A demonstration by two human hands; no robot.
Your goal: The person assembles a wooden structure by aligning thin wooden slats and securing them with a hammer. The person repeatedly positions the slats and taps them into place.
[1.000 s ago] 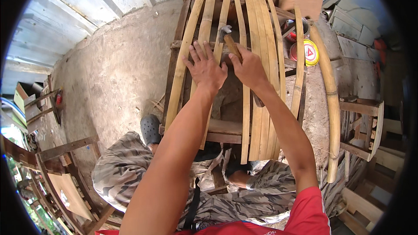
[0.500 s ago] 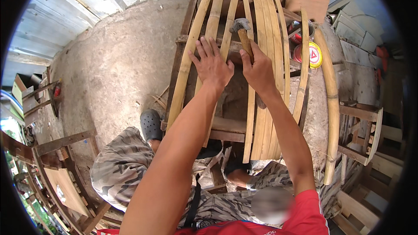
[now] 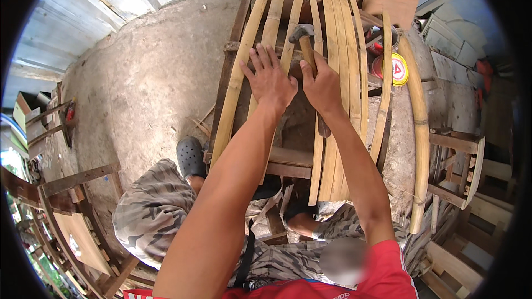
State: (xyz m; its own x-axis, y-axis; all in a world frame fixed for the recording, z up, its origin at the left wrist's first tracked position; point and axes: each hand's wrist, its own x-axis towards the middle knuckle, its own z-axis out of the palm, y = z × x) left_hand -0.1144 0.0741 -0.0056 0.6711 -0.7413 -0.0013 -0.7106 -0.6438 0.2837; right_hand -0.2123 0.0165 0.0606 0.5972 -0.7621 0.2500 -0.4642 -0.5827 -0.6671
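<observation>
My left hand (image 3: pixel 270 82) lies flat with its fingers spread over the bamboo slats (image 3: pixel 271 25) on the left side of a dark wooden frame (image 3: pixel 288 170). In my right hand (image 3: pixel 323 91), closed around its wooden handle, is a claw hammer (image 3: pixel 302 32). Its metal head points away from me, over one of the middle slats, and the handle's end shows below my fist. I cannot tell whether the head touches the slat. More slats (image 3: pixel 332 39) run lengthwise side by side under and right of my right hand.
Right of the frame lie a thick curved bamboo pole (image 3: pixel 420 116) and cans, one with a yellow-rimmed lid (image 3: pixel 399 70). A wooden stool frame (image 3: pixel 455 143) stands farther right. Wooden furniture (image 3: pixel 83 180) is at the left. Corrugated metal sheeting (image 3: pixel 105 0) closes the far side.
My right hand and the hammer have shifted slightly to the left. My left hand stays in nearly the same place on the slats.
</observation>
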